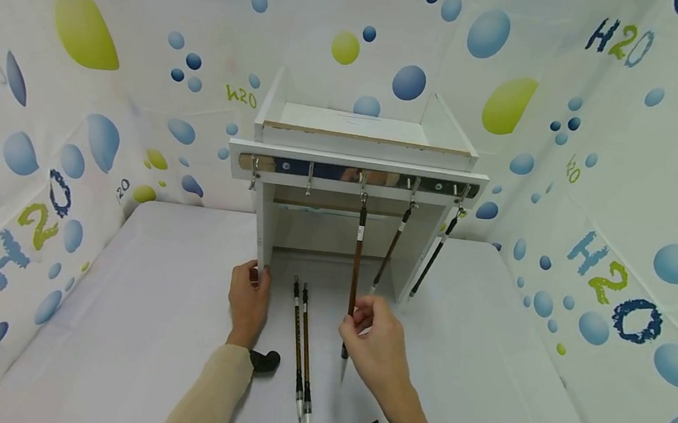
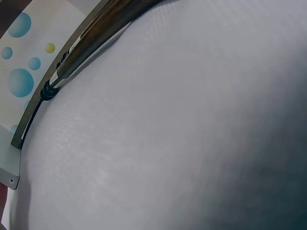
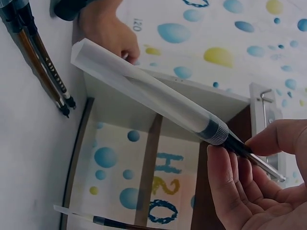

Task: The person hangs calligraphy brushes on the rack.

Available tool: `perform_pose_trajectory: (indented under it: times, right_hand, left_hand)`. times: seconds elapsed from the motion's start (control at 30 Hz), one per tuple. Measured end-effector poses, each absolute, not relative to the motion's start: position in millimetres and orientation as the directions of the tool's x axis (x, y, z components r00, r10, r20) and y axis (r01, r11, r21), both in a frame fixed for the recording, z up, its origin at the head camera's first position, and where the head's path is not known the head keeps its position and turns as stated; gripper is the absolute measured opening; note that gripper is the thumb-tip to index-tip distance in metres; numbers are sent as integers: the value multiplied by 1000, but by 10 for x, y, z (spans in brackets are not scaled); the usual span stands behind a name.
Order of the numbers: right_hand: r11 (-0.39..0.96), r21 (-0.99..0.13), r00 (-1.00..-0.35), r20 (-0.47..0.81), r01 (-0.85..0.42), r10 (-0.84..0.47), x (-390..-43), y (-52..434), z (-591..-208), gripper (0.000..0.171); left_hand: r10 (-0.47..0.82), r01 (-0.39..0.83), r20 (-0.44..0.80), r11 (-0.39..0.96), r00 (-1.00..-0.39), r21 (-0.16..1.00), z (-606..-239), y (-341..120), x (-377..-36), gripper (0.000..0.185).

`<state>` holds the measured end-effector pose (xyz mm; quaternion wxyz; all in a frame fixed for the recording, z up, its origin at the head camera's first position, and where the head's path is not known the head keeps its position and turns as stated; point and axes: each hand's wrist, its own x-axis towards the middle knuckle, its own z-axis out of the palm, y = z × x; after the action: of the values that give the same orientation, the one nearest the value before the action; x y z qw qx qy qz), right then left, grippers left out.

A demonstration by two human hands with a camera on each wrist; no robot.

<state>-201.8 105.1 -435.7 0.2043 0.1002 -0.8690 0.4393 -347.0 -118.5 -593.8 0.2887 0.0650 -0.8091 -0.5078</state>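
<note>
Fingertips of the right hand [image 1: 375,338] pinch a calligraphy brush [image 1: 357,257] hanging from the rack's middle hook [image 1: 365,181]
Left hand [image 1: 248,299] grips the white rack's [image 1: 357,171] leg; a sideways tug might slip the loop off, dropping it beside two brushes [image 1: 303,350] on the table [image 1: 141,300]

White table, rack and two loose brushes in front of me

The white table [image 1: 143,286] carries a white wooden rack [image 1: 263,230] standing at its far middle, against the patterned wall. Two brown-handled brushes [image 1: 302,342] lie side by side, touching, on the cloth just in front of the rack, their clear-capped tips pointing towards me. My left hand [image 1: 248,299] rests on the table at the rack's left leg.
</note>
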Motion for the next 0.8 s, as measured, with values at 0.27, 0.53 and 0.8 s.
perform_pose_trajectory:
  times: [0.27, 0.53, 0.8]
  right_hand:
    - [595, -716, -892, 452, -364, -2, -2023, 1050, -4371, 23]
    - [600, -707, -886, 464, -375, -8, -2067, 1060, -4390, 22]
    - [617, -706, -897, 442, -347, 2, -2098, 1067, -4373, 22]
  left_hand:
    - [-397, 192, 406, 480, -823, 856, -5922, -1182, -3452, 31]
    - [-397, 197, 410, 476, -822, 857, -5905, -1178, -3437, 30]
    - [-394, 189, 397, 472, -829, 861, -5918, -1188, -3443, 32]
